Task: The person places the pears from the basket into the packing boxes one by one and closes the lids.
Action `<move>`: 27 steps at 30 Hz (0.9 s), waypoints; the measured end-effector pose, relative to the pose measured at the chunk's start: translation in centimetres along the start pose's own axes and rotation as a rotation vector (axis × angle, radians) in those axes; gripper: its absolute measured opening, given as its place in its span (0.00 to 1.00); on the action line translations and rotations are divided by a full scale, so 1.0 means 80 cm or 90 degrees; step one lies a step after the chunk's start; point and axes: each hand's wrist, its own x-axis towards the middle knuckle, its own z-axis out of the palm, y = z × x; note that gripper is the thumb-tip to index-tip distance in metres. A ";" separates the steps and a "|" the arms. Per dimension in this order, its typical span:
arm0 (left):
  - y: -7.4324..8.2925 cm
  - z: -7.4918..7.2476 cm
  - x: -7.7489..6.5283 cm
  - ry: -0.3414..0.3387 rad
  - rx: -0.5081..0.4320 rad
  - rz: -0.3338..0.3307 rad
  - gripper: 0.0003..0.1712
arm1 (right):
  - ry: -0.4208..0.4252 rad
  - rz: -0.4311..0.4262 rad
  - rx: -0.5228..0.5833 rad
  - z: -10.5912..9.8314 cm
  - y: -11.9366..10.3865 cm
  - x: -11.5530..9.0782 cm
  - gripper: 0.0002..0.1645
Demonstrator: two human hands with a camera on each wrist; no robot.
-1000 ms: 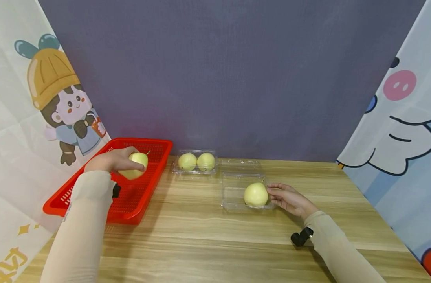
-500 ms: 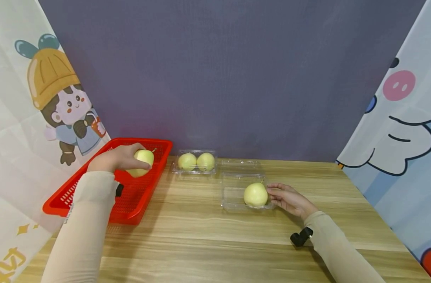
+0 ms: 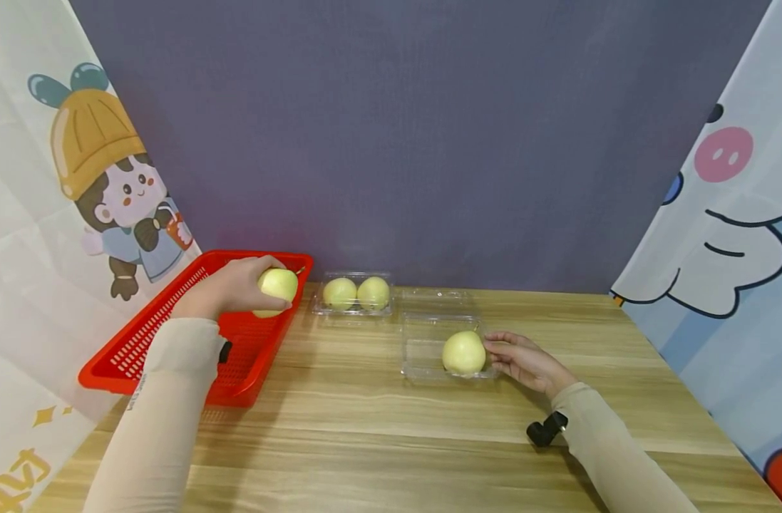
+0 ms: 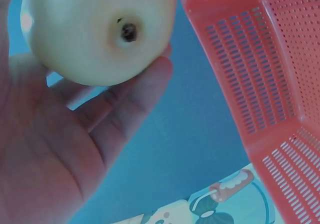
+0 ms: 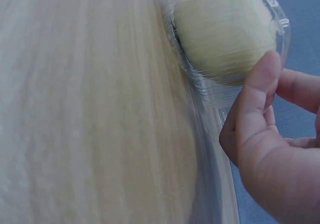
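Note:
Over the right rim of the red basket (image 3: 256, 385), my left hand (image 3: 227, 288) grips a pale yellow pear (image 3: 278, 283) with its stem up. The left wrist view shows this pear's (image 4: 100, 34) underside, with fingers curled about it. My right hand (image 3: 525, 360) pinches the right edge of a clear plastic box (image 3: 423, 356) whose lid lies open behind it. Inside, at the right, sits another pear (image 3: 464, 353). In the right wrist view the thumb lies against the box's wall (image 5: 215, 91), beside the pear (image 5: 225, 34).
Behind, between basket and open box, stands another clear box (image 3: 355, 311) holding two pears (image 3: 373, 293). A grey-blue panel (image 3: 391, 142) closes off the wooden table's (image 3: 391, 456) back, and printed cloths hang at both sides.
My left hand has carried its pear to the right and slightly up, from over the basket's middle to its right rim. The right hand and the open box have stayed put.

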 end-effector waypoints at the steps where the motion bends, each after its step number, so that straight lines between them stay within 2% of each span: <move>1: 0.001 0.001 0.000 0.004 -0.001 0.004 0.28 | -0.002 -0.001 -0.002 0.000 0.000 0.000 0.25; 7: 0.009 0.008 0.002 0.023 0.001 0.022 0.28 | -0.005 -0.004 -0.001 0.000 0.001 -0.001 0.27; 12: 0.018 0.014 0.005 0.031 0.002 0.035 0.28 | -0.017 -0.009 0.001 -0.004 0.001 -0.001 0.22; 20: 0.035 0.027 0.014 0.035 -0.003 0.052 0.32 | -0.018 -0.009 -0.002 -0.004 0.000 -0.002 0.23; 27: 0.049 0.041 0.022 0.033 -0.012 0.063 0.32 | -0.018 -0.008 -0.005 -0.003 0.000 -0.001 0.23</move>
